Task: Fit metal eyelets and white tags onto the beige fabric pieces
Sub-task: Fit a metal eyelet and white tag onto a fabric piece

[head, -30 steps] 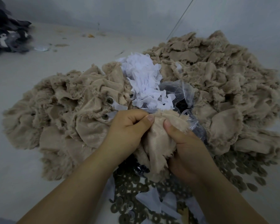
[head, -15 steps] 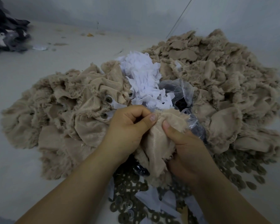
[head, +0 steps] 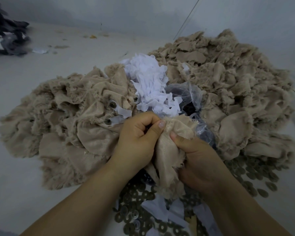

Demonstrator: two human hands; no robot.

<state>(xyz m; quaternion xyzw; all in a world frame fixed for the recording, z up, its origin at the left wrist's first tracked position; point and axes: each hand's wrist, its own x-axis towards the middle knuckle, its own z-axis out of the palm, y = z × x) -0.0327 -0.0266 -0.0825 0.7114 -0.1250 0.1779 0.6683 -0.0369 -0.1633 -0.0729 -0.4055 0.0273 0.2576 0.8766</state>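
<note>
Both my hands hold one frayed beige fabric piece (head: pixel 169 150) at the centre. My left hand (head: pixel 138 140) is curled, its thumb pressing the piece's top edge. My right hand (head: pixel 194 159) pinches the same edge from the right with its thumb on top. Whatever lies between my fingers under the fabric is hidden. A heap of white tags (head: pixel 150 86) sits just beyond my hands. Several dull metal eyelets (head: pixel 138 217) are strewn on the surface below my wrists and to the right. Two finished pieces with an eyelet and a tag (head: pixel 111 105) lie on the left beige pile.
A large beige fabric pile (head: pixel 228 86) fills the right, another pile (head: pixel 66 126) the left. A clear plastic bag (head: pixel 189 94) with dark contents sits behind my right hand. Dark cloth (head: pixel 5 36) lies at the far left. A grey wall stands behind.
My hands have barely moved. Both thumbs shifted slightly along the top edge of the beige piece, and the view drifted a little.
</note>
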